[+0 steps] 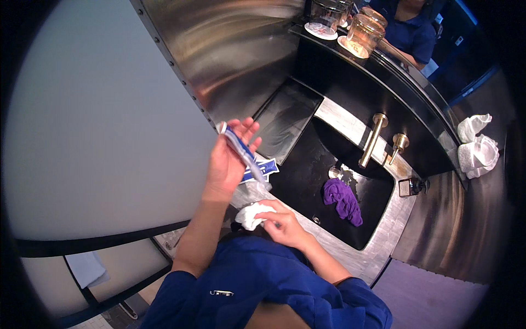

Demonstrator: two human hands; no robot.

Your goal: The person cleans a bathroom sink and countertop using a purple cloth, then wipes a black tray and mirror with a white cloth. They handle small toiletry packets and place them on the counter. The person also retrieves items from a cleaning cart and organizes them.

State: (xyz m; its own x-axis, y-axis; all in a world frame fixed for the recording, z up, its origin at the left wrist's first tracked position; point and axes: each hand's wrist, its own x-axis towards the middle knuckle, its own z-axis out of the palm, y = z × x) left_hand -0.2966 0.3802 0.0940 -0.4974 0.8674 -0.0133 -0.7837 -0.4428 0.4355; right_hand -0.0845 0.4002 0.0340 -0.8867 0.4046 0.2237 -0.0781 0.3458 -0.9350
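Observation:
In my left hand [228, 160], palm up with the fingers partly spread, lies a slim blue-and-white tube or packet [242, 150], held at the thumb. Below it, several blue-and-white packets [265, 167] rest at the edge of the marble counter [349, 242]. My right hand [283, 222] pinches a crumpled white cloth or tissue [249, 216] close to my body, beside the counter's front edge. A purple cloth [343, 201] lies bunched in the black sink [296, 185], near the metal drain [335, 172].
A brass faucet [373, 142] and handle [398, 146] project over the sink. A dark soap bottle [411, 187] stands at the right corner, with rolled white towels [478, 154] beyond. Glasses [363, 33] stand on the back ledge under a mirror. A black tray [287, 119] sits left of the sink.

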